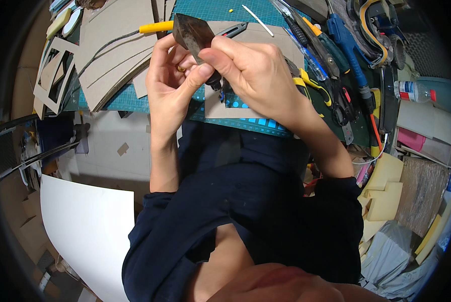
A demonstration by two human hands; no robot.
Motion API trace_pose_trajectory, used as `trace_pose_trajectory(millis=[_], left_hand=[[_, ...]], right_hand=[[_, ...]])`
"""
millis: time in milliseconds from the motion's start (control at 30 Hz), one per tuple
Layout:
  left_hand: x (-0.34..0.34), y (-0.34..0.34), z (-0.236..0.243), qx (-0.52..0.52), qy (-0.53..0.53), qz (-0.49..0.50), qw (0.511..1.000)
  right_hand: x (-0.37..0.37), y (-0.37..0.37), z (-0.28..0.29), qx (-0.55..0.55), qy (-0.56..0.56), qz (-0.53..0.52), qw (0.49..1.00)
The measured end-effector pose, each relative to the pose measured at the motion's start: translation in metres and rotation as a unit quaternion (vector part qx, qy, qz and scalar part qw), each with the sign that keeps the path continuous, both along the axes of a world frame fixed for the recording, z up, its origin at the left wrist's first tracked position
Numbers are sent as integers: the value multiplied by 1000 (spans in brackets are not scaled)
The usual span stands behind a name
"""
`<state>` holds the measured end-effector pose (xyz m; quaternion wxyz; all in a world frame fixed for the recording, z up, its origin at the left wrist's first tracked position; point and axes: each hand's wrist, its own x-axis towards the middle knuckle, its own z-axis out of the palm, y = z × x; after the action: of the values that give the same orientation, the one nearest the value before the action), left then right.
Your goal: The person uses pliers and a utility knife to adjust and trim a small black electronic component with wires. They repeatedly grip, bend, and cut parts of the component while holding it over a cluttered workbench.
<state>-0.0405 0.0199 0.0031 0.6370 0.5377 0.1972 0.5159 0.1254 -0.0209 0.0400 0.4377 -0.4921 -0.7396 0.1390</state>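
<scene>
My left hand (pixel 172 80) and my right hand (pixel 258 68) are closed together on a dark, smoky bottle-like piece (pixel 191 34). Its broad end points up and to the left, while a black tip (pixel 214 82) shows below the fingers. I cannot make out exactly what kind of container it is. Under my hands, a grey cardboard piece (pixel 215 108) with a cut-out lies on the green cutting mat (pixel 135 103). Just behind them rests a utility knife (pixel 234 30). Beside my left fingers is a yellow handle (pixel 156 26) with a braided cord.
Grey cardboard sheets (pixel 109 55) are stacked at the left, near a cut cardboard frame (pixel 54 75). Yellow-handled pliers (pixel 313 85), scissors (pixel 344 110), a blue tool (pixel 346 45) and pens crowd the right. A white stick (pixel 258 21) lies at the back; a plastic bottle (pixel 414 91) lies far right.
</scene>
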Motion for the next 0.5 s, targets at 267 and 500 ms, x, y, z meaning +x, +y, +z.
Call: trace_pose_trajectory(millis=[267, 500], left_hand=[[-3, 3, -3, -8, -15, -15, 1000], [0, 5, -2, -45, -36, -35, 998]], right_hand=[[61, -22, 16, -29, -163, -229, 959], [93, -18, 9, -46, -395, -247, 884]])
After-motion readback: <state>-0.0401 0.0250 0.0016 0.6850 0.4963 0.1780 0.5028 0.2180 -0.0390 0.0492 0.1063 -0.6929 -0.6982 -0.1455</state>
